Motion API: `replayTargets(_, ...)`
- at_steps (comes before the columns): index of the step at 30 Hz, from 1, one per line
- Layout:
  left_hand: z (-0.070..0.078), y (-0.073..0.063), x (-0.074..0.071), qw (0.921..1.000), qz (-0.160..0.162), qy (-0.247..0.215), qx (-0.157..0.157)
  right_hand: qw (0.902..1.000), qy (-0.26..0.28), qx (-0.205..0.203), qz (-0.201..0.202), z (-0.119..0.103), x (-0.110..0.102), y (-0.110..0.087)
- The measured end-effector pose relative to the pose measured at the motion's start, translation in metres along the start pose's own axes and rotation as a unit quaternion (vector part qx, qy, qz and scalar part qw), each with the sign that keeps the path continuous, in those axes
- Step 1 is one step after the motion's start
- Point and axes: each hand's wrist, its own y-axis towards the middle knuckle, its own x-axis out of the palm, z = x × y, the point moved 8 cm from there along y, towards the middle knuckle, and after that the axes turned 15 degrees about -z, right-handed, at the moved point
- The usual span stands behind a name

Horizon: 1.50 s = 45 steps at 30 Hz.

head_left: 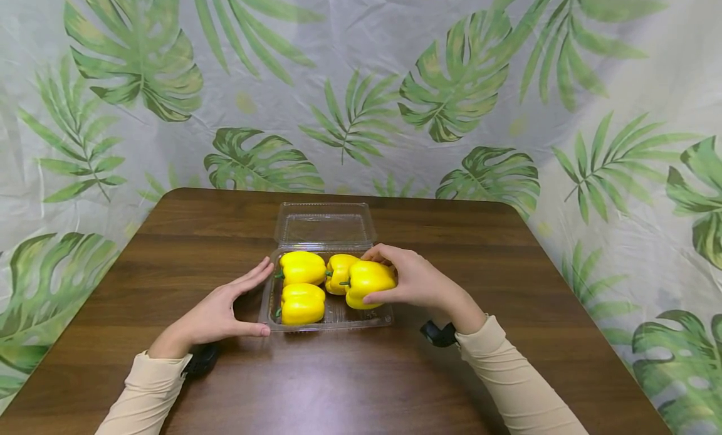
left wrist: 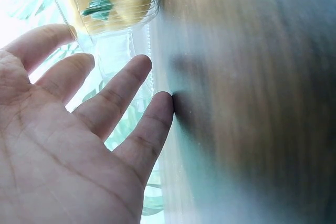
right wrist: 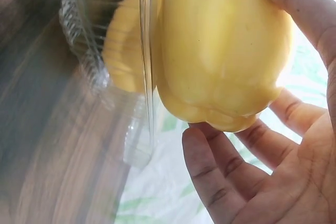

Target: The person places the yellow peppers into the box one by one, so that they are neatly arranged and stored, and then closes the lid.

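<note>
A clear plastic clamshell container (head_left: 338, 326) lies on the table with its lid folded back. Inside it, two yellow bell peppers, one at the back left (head_left: 303, 268) and one at the front left (head_left: 303, 304), sit beside a third pepper (head_left: 340, 273) at the back right. My right hand (head_left: 420, 281) grips another yellow bell pepper (right wrist: 226, 45) over the container's right side, thumb in front and fingers behind. At the left wall, my left hand (head_left: 217, 309) has its fingers spread and holds nothing; its fingertips (left wrist: 140, 62) are close to the plastic.
The open lid (head_left: 326, 225) stretches toward the back of the brown wooden table (head_left: 451, 385). Behind the table hangs a leaf-patterned curtain (head_left: 361, 59). A dark camera (head_left: 439, 333) is worn under the right wrist, and another (head_left: 201, 360) under the left.
</note>
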Motion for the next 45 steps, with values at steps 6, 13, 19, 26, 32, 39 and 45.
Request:
replayTargets(6, 0.001, 0.0, 0.0, 1.0, -0.001, -0.001, 0.0, 0.9999, -0.011, -0.002, -0.011, -0.004, 0.007, 0.005)
replayTargets(13, 0.001, 0.0, 0.0, 1.0, 0.0, 0.002, -0.003, 0.9996, -0.01, -0.002, -0.026, -0.005, 0.015, 0.008)
replayTargets(19, 0.001, 0.0, 0.0, 1.0, 0.003, 0.002, -0.003, 0.9994, -0.013, 0.001, -0.032, -0.007, 0.019, 0.007)
replayTargets(26, 0.0, 0.0, 0.001, 1.0, 0.004, 0.001, -0.008, 0.9991, -0.029, 0.004, -0.03, -0.007, 0.021, 0.008)
replayTargets(32, 0.002, -0.001, 0.001, 1.0, 0.003, 0.003, -0.003, 0.9986, -0.043, -0.003, -0.031, -0.009, 0.025, 0.01)
replayTargets(39, 0.003, -0.001, 0.0, 1.0, 0.007, 0.005, -0.003, 0.9975, -0.062, -0.005, -0.034, -0.013, 0.03, 0.014)
replayTargets(45, 0.002, -0.001, 0.0, 1.0, 0.009, 0.003, -0.002, 0.9966, -0.074, -0.003, -0.036, -0.013, 0.036, 0.017)
